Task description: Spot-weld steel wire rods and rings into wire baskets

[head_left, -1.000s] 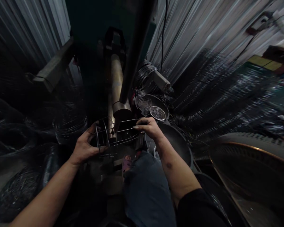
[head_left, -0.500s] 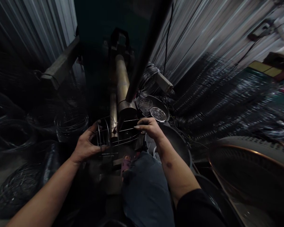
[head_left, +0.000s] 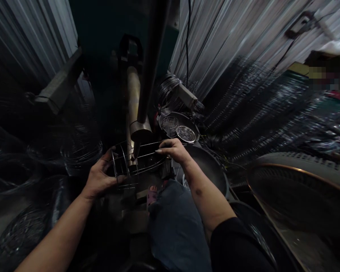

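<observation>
Both hands hold a wire frame (head_left: pixel 126 155) made of thin metal rods and rings, around the lower metal bar of a machine. My left hand (head_left: pixel 103 173) grips its ringed left end, thumb below and fingers above. My right hand (head_left: pixel 172 148) pinches the right ends of the thin rods between thumb and fingers. Just above the rods stands the round end of a brass-coloured cylinder (head_left: pixel 141 130), with a dark upright bar (head_left: pixel 151 64) rising from it. A narrow tip (head_left: pixel 136 149) points down from the cylinder among the rods. The wire frame's far side is dark and hard to make out.
A basin (head_left: pixel 197 126) with small metal pieces and a wire item sits beyond my right hand. Nearer is a larger dark basin (head_left: pixel 212 170). Coiled wire (head_left: pixel 168 90) hangs behind. A big fan-like round guard (head_left: pixel 297 181) stands right; wire bundles (head_left: pixel 19 226) lie left.
The whole scene has shifted slightly left in view as the head turned. Both hands keep their hold on the wire frame, with little movement relative to the machine.
</observation>
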A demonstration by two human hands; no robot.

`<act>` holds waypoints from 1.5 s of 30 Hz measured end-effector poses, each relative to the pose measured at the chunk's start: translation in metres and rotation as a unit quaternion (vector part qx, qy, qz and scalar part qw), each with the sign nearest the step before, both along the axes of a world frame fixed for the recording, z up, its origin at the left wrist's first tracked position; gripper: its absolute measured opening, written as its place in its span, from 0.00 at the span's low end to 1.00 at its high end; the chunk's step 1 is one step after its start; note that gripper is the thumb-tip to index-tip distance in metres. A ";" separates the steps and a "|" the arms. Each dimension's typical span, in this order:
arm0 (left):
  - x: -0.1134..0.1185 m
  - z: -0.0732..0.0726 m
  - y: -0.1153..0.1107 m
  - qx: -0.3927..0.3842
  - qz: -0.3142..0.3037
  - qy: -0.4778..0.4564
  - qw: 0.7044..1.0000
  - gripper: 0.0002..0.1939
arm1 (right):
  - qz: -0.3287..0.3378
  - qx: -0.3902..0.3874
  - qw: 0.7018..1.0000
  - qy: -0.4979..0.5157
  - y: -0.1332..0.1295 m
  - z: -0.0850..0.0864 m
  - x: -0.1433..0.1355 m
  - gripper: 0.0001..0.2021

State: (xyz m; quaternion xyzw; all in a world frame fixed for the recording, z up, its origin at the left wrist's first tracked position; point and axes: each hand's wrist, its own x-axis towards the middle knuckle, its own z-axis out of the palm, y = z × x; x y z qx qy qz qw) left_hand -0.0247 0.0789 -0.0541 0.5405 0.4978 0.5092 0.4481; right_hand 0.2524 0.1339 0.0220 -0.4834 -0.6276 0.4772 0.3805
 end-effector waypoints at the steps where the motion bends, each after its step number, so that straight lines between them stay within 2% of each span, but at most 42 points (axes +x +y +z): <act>1: 0.000 0.001 0.000 -0.003 0.004 0.002 1.000 0.56 | -0.001 -0.002 1.000 0.000 0.000 0.001 0.000 0.15; 7: -0.003 -0.002 0.003 -0.025 -0.001 0.007 1.000 0.56 | -0.011 -0.003 1.000 0.003 0.002 0.002 -0.001 0.17; 11: -0.004 -0.003 0.004 -0.046 -0.006 0.016 0.999 0.56 | -0.041 0.094 0.995 -0.001 0.000 -0.005 -0.003 0.17; 14: -0.003 0.003 0.003 -0.046 -0.001 0.028 0.999 0.54 | -0.081 0.168 0.982 0.000 -0.003 -0.011 -0.006 0.17; 16: -0.002 0.007 0.003 -0.042 0.003 0.040 0.998 0.52 | -0.095 0.189 0.977 0.006 -0.004 -0.013 -0.007 0.17; 19: -0.002 0.008 0.003 -0.040 0.007 0.046 0.998 0.51 | -0.092 0.190 0.977 0.018 -0.005 -0.014 -0.007 0.19; 24: -0.003 0.001 0.004 -0.029 -0.007 0.049 0.998 0.52 | -0.081 0.191 0.978 0.034 -0.005 -0.015 -0.006 0.19; 32: -0.004 0.004 0.006 -0.020 0.012 0.048 0.999 0.52 | -0.082 0.178 0.981 0.011 -0.007 -0.010 -0.006 0.18; 35: -0.003 0.000 0.005 -0.018 0.001 0.011 1.000 0.53 | -0.085 0.176 0.981 0.005 -0.009 -0.010 -0.005 0.17; 39: 0.001 -0.003 0.005 -0.020 -0.036 -0.040 0.998 0.53 | -0.091 0.176 0.980 -0.016 -0.008 -0.018 -0.004 0.14; 42: 0.003 -0.002 0.006 -0.001 -0.018 -0.019 1.000 0.51 | -0.096 0.180 0.979 -0.023 -0.007 -0.023 -0.003 0.13; 45: 0.001 0.001 -0.001 0.000 -0.013 0.012 1.000 0.54 | -0.114 0.211 0.970 -0.049 -0.017 -0.017 -0.002 0.12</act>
